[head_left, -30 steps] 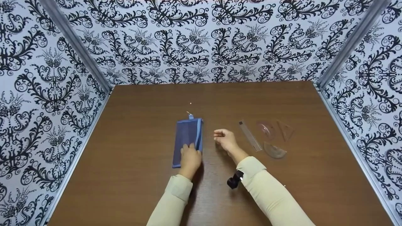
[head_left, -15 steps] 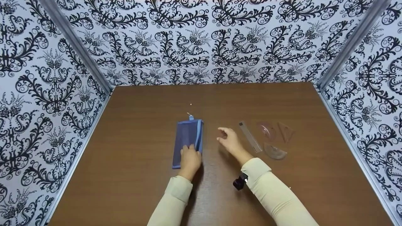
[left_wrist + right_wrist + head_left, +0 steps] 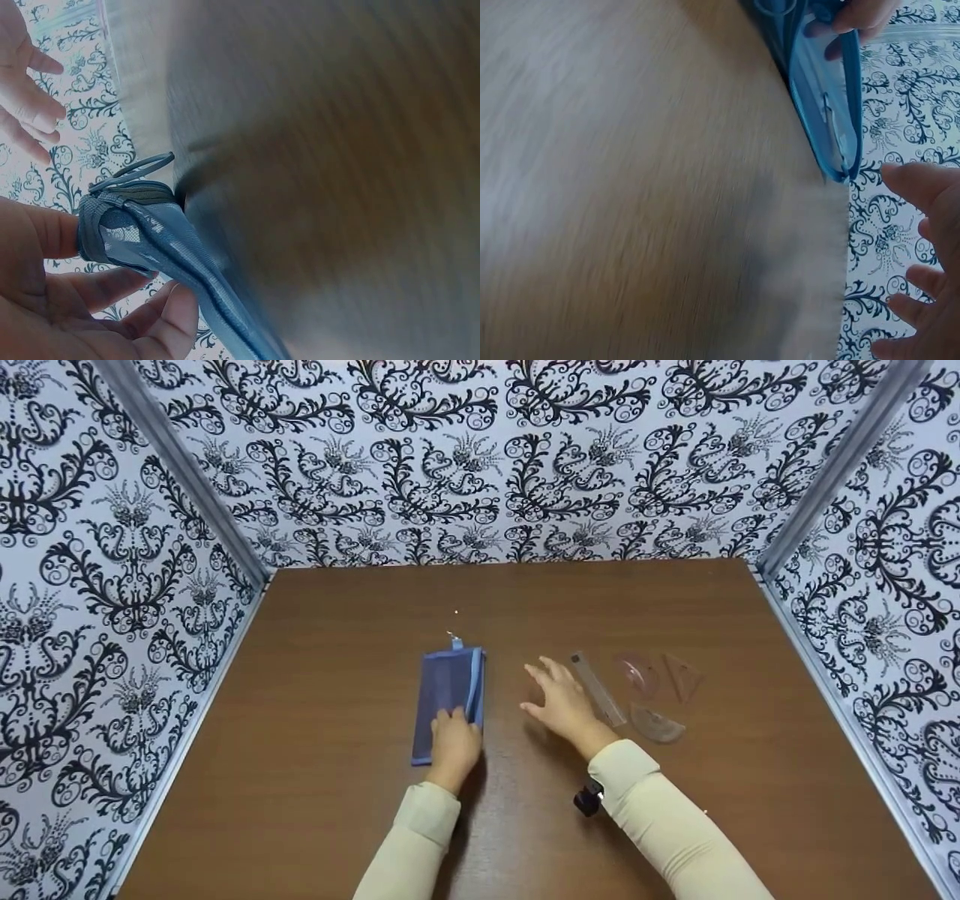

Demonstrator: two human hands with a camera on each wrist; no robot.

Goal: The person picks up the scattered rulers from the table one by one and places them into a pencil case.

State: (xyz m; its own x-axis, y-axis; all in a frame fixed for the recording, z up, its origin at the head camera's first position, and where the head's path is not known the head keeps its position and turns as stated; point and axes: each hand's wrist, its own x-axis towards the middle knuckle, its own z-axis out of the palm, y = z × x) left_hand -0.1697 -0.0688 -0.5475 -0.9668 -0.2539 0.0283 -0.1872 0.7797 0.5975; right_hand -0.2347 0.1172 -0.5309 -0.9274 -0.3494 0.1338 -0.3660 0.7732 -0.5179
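A blue mesh zip pouch (image 3: pixel 441 684) lies on the table, its zipped side to the right parted. My left hand (image 3: pixel 454 746) grips the pouch near its front right corner. In the left wrist view the thumb and fingers (image 3: pixel 176 315) are at the pouch's (image 3: pixel 169 244) end, around its edge. The right wrist view looks into the pouch's (image 3: pixel 829 112) gaping mouth, where something thin and dark shows. My right hand (image 3: pixel 564 706), fingers spread and holding nothing, hovers between the pouch and a clear ruler (image 3: pixel 598 690).
Right of the ruler lie a pinkish protractor (image 3: pixel 637 673), a pinkish set square (image 3: pixel 682 679) and a clear protractor (image 3: pixel 657 724). Patterned walls (image 3: pixel 480 472) enclose the brown table (image 3: pixel 337 825) at the back and sides.
My right hand has moved right, away from the pouch towards the ruler, and its fingers have spread. My left hand stays on the pouch.
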